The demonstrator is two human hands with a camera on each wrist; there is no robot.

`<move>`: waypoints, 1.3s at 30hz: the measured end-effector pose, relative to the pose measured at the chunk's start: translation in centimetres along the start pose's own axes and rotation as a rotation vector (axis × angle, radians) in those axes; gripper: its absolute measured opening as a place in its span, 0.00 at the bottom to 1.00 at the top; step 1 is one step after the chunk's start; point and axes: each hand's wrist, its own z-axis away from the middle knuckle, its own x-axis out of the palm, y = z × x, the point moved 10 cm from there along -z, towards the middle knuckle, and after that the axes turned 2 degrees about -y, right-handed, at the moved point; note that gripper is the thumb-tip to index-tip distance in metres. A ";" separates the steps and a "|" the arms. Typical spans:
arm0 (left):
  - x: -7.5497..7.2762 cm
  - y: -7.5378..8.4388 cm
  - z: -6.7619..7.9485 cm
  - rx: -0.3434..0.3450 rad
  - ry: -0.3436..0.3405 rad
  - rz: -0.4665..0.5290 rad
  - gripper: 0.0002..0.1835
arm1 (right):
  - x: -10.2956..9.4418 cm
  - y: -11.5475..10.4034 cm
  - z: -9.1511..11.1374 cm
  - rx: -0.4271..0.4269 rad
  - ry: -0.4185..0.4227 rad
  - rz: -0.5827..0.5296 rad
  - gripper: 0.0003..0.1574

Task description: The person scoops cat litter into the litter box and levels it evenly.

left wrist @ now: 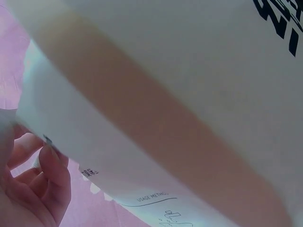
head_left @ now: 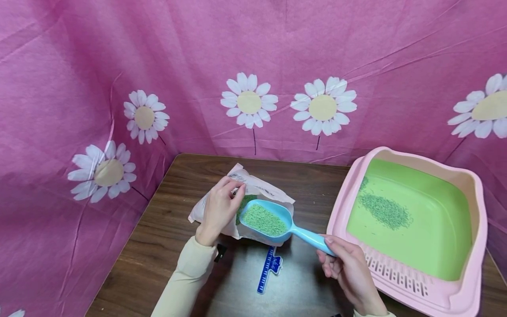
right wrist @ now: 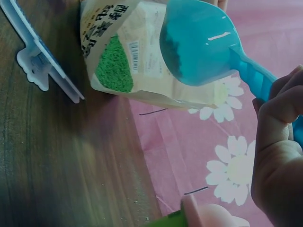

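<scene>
Because the right grip clasps the scoop nearly level, its pellets likely stay inside. The left grip pinches the bag by its edge, seemingly holding it open.

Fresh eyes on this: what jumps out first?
The blue scoop, loaded with green pellets, in the right hand at the open mouth of the bag. Then the big pink tray on the right, more pellets inside. Behind it all, pink cloth with white daisies.
</scene>
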 end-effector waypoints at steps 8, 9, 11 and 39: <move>0.1 -0.2 0.0 -0.014 -0.010 -0.004 0.04 | -0.3 -1.3 0.6 -0.075 -0.079 -0.073 0.25; 0.1 -0.2 0.0 -0.012 -0.009 -0.003 0.04 | -0.2 -1.6 0.7 -0.084 -0.093 -0.087 0.26; 0.0 -0.1 0.0 -0.007 -0.004 0.002 0.04 | -0.1 -2.1 0.9 -0.106 -0.119 -0.112 0.26; 0.1 -0.3 0.4 -0.011 -0.003 -0.014 0.04 | -1.6 -5.3 3.4 -0.173 -0.308 -0.295 0.37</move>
